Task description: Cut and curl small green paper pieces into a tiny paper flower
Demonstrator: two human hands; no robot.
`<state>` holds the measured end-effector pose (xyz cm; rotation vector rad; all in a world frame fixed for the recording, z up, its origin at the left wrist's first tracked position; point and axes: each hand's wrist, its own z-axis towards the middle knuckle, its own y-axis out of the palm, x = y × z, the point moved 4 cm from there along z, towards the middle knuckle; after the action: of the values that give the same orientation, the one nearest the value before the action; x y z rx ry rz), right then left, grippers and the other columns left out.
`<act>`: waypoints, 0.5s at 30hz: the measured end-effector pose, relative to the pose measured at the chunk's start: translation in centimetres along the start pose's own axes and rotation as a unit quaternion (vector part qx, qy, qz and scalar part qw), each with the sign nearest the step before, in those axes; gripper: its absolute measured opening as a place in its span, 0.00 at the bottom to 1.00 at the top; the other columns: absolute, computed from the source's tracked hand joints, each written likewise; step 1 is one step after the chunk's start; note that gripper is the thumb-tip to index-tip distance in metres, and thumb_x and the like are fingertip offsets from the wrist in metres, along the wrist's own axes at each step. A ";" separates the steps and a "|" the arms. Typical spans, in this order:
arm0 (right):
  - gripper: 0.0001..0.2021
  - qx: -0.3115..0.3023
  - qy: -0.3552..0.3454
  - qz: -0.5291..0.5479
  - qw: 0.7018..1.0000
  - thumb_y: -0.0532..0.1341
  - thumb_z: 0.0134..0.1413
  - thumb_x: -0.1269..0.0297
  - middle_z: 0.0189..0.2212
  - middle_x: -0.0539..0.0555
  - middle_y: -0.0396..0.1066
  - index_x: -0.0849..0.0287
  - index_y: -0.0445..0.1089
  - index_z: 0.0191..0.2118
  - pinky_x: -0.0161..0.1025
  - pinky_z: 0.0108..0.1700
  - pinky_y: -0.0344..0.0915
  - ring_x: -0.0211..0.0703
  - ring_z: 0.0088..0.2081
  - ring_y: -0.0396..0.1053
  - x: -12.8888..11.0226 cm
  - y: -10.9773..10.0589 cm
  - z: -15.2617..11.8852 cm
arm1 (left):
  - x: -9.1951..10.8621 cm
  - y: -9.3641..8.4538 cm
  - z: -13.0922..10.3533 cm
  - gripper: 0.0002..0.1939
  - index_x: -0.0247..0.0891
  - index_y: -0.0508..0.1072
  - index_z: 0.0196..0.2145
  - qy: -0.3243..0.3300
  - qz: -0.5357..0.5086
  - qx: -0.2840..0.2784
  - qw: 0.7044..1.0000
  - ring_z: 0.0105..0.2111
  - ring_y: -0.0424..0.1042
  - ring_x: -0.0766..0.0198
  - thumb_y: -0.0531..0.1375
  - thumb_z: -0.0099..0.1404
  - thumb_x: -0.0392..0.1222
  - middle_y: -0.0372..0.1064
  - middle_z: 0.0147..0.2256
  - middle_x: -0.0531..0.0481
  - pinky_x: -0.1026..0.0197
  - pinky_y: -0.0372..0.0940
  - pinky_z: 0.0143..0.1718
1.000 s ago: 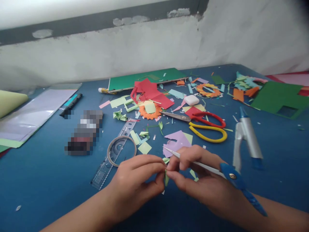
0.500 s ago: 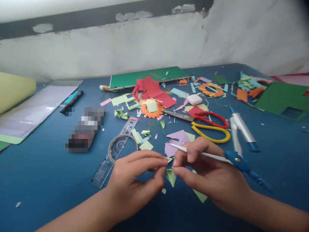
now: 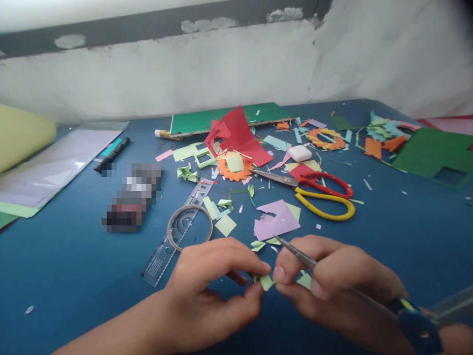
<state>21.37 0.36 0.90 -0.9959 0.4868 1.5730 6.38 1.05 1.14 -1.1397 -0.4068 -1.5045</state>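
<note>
Left hand (image 3: 221, 291): here it is, fingers arched over, thumb rising from below, tips pinched on a bit of folded paper (image 3: 266, 282).
Folded paper: light green, tiny, creased, right between the two hands, its left part in the left fingertips, its right edge at the tips of the right hand (image 3: 340, 276).
Right hand: thumb and forefinger drawn nearly together at that edge, and look, a compass (image 3: 417, 323) lodged across the fingers!
Compass: slim metal leg slanting out past the knuckles, its tip by a lilac scrap (image 3: 277, 220); the blue hinge sits blurred near the wrist.
Lilac scrap: just beyond, flat, ragged down its left side.
Ruler (image 3: 161, 261): clear plastic, angled across the blue tabletop (image 3: 74, 266), a thin round ring (image 3: 170, 231) lying over it.
Scissors (image 3: 290, 181): steel blades spread slightly, one red handle, one yellow, points at the pleated orange ring (image 3: 236, 174).
Red sheet (image 3: 240, 133): folded, one flap standing up, overlapping the smooth green board (image 3: 192, 122).
Wall (image 3: 166, 79): rough, pale plaster behind it all.
</note>
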 end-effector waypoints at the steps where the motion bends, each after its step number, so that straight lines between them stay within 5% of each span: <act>1: 0.16 0.005 -0.010 -0.005 1.000 0.62 0.44 0.82 0.25 0.47 0.71 0.54 0.56 0.28 0.27 0.29 0.72 0.35 0.26 0.73 0.0 0.0 0.1 | 0.1 0.0 0.0 0.09 0.28 0.75 0.29 0.008 0.004 0.003 1.000 0.23 0.74 0.66 0.60 0.49 0.21 0.74 0.23 0.43 0.71 0.70 0.25; 9: 0.16 0.010 -0.023 -0.016 1.000 0.60 0.44 0.84 0.24 0.47 0.69 0.55 0.55 0.28 0.26 0.28 0.71 0.33 0.25 0.73 0.2 0.5 0.2 | 0.1 0.0 -0.1 0.12 0.32 0.74 0.32 0.051 -0.004 -0.009 0.999 0.29 0.76 0.63 0.60 0.50 0.21 0.77 0.27 0.44 0.65 0.72 0.33; 15: 0.15 0.031 0.009 -0.016 0.999 0.60 0.45 0.82 0.24 0.46 0.69 0.55 0.56 0.28 0.26 0.27 0.69 0.32 0.24 0.71 0.3 0.3 0.2 | -0.1 -0.1 -0.1 0.11 0.32 0.75 0.33 0.052 -0.009 -0.016 0.998 0.27 0.76 0.62 0.61 0.53 0.22 0.77 0.26 0.44 0.64 0.72 0.29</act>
<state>21.00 0.57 0.72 -0.9669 0.5275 1.5118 6.20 1.09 1.05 -1.0792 -0.3228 -1.5830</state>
